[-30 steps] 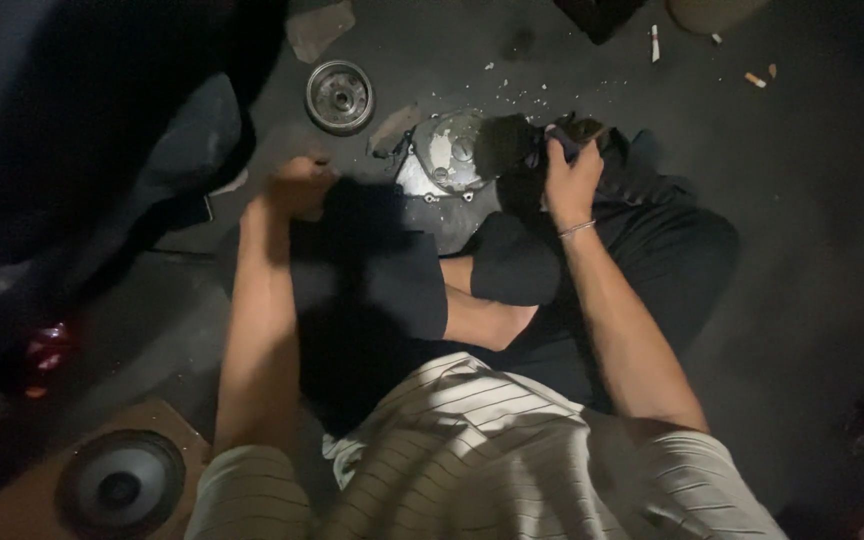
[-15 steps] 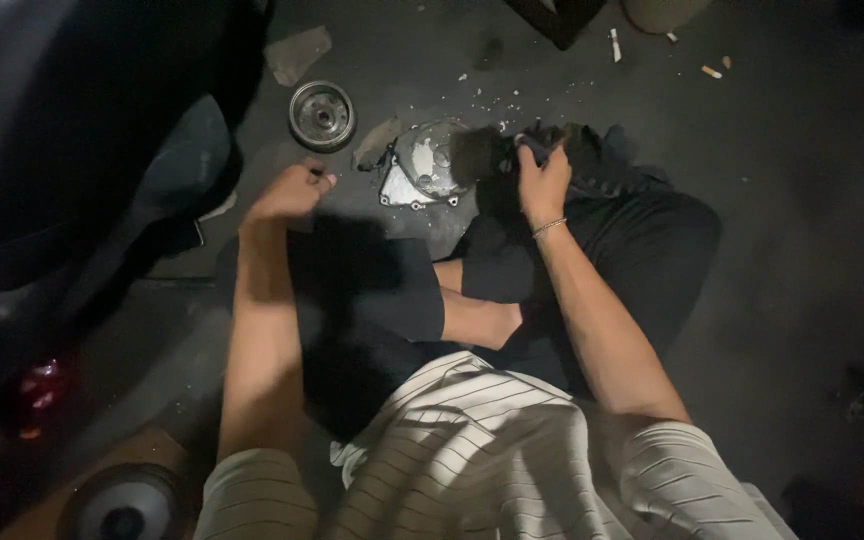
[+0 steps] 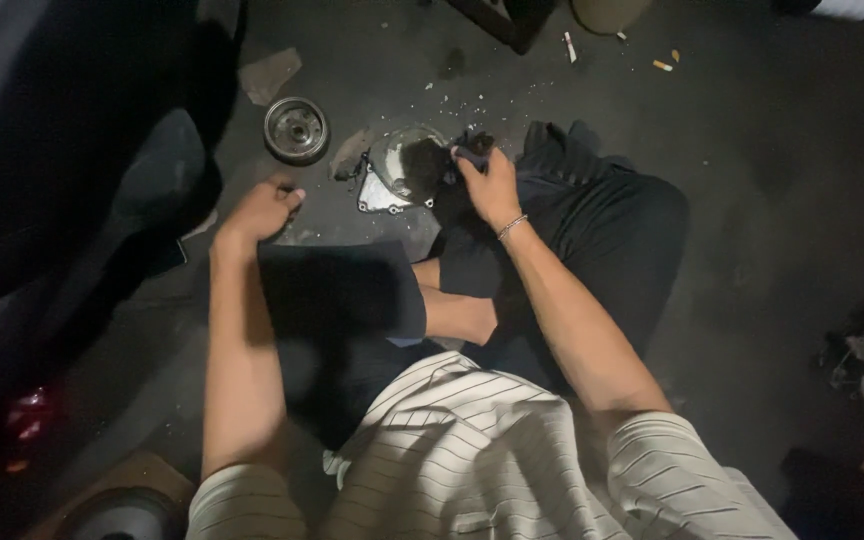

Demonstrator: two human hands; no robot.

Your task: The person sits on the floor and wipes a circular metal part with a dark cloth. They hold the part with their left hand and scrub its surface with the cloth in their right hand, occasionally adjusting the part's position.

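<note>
Dim, gritty concrete floor [image 3: 752,180] fills the frame, with a person sitting cross-legged at its centre and a round metal cover [image 3: 402,165] lying just above the knees, a small drum [image 3: 296,129] to its upper left. At upper centre the right hand [image 3: 489,185] is curled shut on a dark rag [image 3: 472,150] at the cover's right edge, while the left hand [image 3: 260,210], left of centre, is loosely fisted; whether it pinches anything I cannot tell. Grit scattered around could get rubbed into the cover's face, and in such poor light the rag hand might slip onto a sharp rim.
</note>
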